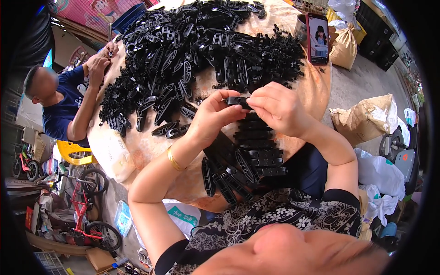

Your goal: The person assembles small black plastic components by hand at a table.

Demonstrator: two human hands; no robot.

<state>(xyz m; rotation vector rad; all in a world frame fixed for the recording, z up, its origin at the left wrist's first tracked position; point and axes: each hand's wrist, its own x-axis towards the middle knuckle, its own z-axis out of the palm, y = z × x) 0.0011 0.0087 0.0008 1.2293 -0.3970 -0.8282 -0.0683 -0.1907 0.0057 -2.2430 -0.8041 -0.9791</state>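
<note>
My left hand (pixel 211 115) pinches a small, long black plastic part (pixel 234 101) between thumb and fingers, above the near side of the table. Against the right end of this part my right hand (pixel 276 108) has its fingertips pressed together; anything small between them is hidden. Just below the hands, a row of similar black parts (pixel 261 155) lies side by side. More loose black parts (pixel 229 176) fan out to the left of that row, near my lap. Beyond my hands spreads a large heap of black plastic parts (pixel 183 50), with smaller black pieces (pixel 286 57) at its right.
A phone (pixel 318 39) in a red case stands at the table's (pixel 316 94) right edge. Across to the left, another person (pixel 68 103) works with both hands. Paper sacks (pixel 366 117) stand on the right; a red bicycle (pixel 85 211) and yellow stool (pixel 73 152) are at left.
</note>
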